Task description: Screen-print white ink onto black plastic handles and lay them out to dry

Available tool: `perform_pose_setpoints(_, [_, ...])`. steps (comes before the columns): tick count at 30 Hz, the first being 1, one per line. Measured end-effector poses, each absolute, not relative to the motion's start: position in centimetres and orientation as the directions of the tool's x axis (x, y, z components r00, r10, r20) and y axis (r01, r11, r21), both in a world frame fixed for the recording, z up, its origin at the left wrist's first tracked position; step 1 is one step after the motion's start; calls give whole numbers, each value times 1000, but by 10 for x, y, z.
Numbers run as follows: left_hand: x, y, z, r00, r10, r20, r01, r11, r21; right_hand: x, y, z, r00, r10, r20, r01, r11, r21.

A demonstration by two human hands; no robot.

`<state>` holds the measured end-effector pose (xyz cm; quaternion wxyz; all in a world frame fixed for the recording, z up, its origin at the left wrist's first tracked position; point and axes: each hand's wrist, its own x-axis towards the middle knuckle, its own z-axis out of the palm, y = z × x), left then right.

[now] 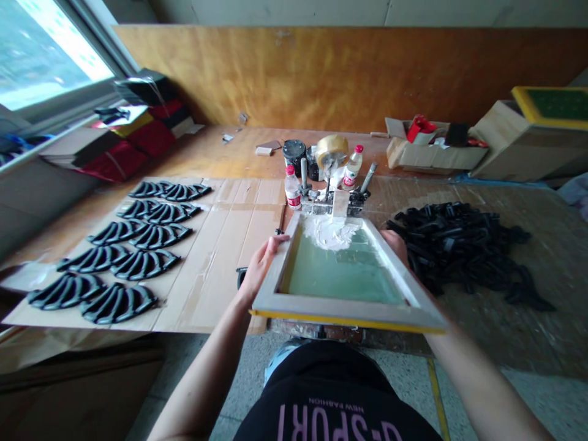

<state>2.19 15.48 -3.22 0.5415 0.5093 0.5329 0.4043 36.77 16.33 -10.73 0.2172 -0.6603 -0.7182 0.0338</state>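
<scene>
A screen-printing frame (349, 304) with green mesh and a grey rim sits in front of me, its yellow underside showing along the near edge. Thick white ink (331, 234) lies across the far end of the mesh. My left hand (260, 267) is closed at the frame's left rail, fingertips against it. At the right rail is my right hand (395, 244), closed against the outer side and partly hidden by the rail. Part of a black plastic piece (241, 277) shows beside my left wrist; the rest is hidden. Behind the frame stands a metal hinge clamp (312, 202).
Black fan-shaped pieces (120, 303) lie in rows on cardboard (218, 245) at left. A heap of black parts (452, 245) lies at right. Bottles (292, 188), a black jar (294, 153) and a tape roll (332, 149) stand behind the clamp. An open carton (429, 153) sits farther back.
</scene>
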Motion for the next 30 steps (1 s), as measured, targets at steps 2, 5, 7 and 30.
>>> perform_pose_setpoints(2, [14, 138, -59, 126, 951, -282, 183, 257, 949, 374, 182, -93, 32, 940, 340, 935, 92, -343])
perform_pose_setpoints(5, [11, 124, -102, 98, 919, -383, 220, 355, 909, 350, 211, -75, -83, 912, 401, 934, 211, -288])
perform_pose_setpoints(7, [13, 122, -126, 70, 923, -378, 251, 351, 902, 325, 227, -68, -209, 921, 329, 931, 290, -221])
perform_pose_setpoints(30, [20, 121, -123, 30, 924, -380, 201, 367, 908, 284, 157, -82, -640, 755, 140, 732, 655, -185])
